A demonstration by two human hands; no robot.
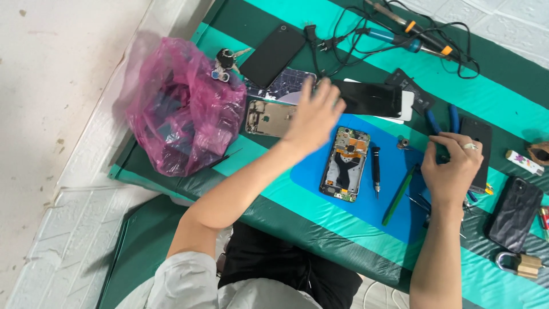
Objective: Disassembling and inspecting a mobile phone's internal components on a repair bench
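1. The crumpled pink plastic bag (182, 109) lies at the table's left end.
2. The opened black phone with bare circuit boards (345, 164) lies on the blue mat (394, 206), between both hands.
3. The left hand (311, 117) hovers open, holding nothing.
4. The right hand (452, 167) curls over small tools; I cannot tell its grip.

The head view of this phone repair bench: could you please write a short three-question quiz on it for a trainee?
1. True or false: the opened phone lies on the blue mat.
2. Which thing lies nearest the left hand? A) the padlock B) the gold phone frame C) the soldering iron
3. What colour is the plastic bag at the bench's left end?

Key: 1 true. 2 B. 3 pink. The right hand rests over the tools by the blue-handled pliers.
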